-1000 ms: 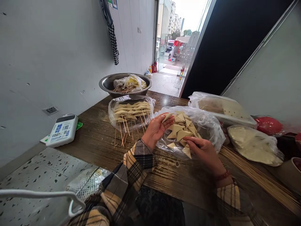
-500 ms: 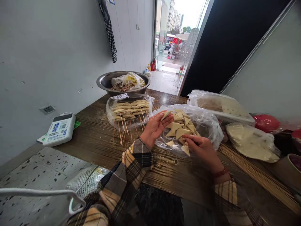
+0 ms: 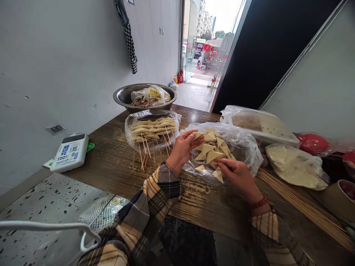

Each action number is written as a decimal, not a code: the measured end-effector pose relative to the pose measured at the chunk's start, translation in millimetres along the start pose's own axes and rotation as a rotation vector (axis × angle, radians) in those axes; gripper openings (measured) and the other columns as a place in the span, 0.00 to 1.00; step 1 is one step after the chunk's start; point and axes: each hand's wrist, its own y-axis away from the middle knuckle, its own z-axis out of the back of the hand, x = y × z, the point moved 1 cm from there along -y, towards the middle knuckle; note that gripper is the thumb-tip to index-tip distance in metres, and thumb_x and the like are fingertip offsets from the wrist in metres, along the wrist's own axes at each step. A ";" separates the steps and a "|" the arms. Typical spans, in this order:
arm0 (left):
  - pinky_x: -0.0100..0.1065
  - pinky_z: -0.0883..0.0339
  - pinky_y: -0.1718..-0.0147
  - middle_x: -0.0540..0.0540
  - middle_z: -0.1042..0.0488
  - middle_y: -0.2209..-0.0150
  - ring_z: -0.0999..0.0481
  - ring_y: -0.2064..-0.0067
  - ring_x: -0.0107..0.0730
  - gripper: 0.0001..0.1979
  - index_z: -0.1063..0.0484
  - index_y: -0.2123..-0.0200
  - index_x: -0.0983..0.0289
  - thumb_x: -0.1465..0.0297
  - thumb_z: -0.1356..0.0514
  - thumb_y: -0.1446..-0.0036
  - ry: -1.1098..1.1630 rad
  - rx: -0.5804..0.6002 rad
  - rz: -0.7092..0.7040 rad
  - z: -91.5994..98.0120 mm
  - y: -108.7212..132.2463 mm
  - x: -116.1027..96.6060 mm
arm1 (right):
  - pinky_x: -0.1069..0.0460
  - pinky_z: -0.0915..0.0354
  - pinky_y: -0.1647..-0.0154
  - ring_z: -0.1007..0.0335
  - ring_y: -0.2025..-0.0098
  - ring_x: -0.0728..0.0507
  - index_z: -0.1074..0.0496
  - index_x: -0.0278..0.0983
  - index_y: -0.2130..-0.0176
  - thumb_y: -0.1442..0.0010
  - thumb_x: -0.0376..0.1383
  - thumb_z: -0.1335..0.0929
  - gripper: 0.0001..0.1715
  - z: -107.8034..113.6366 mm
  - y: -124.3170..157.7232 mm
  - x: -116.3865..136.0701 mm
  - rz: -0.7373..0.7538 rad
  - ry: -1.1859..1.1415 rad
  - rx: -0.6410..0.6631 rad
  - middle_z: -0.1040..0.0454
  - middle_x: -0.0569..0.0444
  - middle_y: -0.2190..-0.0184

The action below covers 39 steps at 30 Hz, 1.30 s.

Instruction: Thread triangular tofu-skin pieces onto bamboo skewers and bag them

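My left hand (image 3: 181, 149) is raised over the wooden table (image 3: 116, 162), its fingers curled round a tan tofu triangle (image 3: 197, 135). My right hand (image 3: 235, 173) rests at the near edge of an open plastic bag (image 3: 244, 144) that holds a heap of loose tofu triangles (image 3: 212, 149); its fingers pinch one triangle (image 3: 218, 176) by a thin skewer. Left of the bag lies a second bag of skewered triangles (image 3: 152, 129), sticks pointing toward me.
A steel bowl (image 3: 124, 96) of bagged skewers stands at the table's far end. Bare bamboo skewers (image 3: 302, 207) lie along the right side, beside wrapped trays (image 3: 260, 123) and a red item (image 3: 313, 143). A white device (image 3: 69, 152) sits on the left ledge by the wall.
Both hands stay over the bag of triangles and shift only slightly. The view has tilted down a little.
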 end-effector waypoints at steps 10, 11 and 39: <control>0.39 0.31 0.54 0.57 0.21 0.67 0.20 0.65 0.35 0.11 0.26 0.63 0.69 0.71 0.34 0.51 -0.047 0.006 -0.074 -5.6 2.8 0.6 | 0.46 0.28 0.56 0.22 0.58 0.39 0.20 0.39 0.59 0.41 0.44 0.34 0.17 -2.4 -0.1 -1.8 0.008 0.002 -0.001 0.19 0.51 0.59; 0.39 0.31 0.55 0.57 0.21 0.68 0.20 0.65 0.35 0.12 0.27 0.62 0.69 0.71 0.34 0.51 -0.057 0.007 -0.075 -5.8 2.9 1.1 | 0.46 0.28 0.56 0.22 0.59 0.39 0.20 0.39 0.59 0.41 0.44 0.34 0.17 -2.8 -0.1 -2.0 0.004 0.001 -0.002 0.19 0.51 0.59; 0.32 0.34 0.58 0.63 0.22 0.55 0.22 0.56 0.37 0.14 0.26 0.59 0.66 0.62 0.39 0.43 -0.050 0.159 0.033 -5.3 6.0 3.0 | 0.45 0.29 0.53 0.23 0.55 0.39 0.21 0.38 0.59 0.40 0.43 0.34 0.16 -10.4 1.9 -7.4 -0.025 -0.052 -0.020 0.20 0.49 0.57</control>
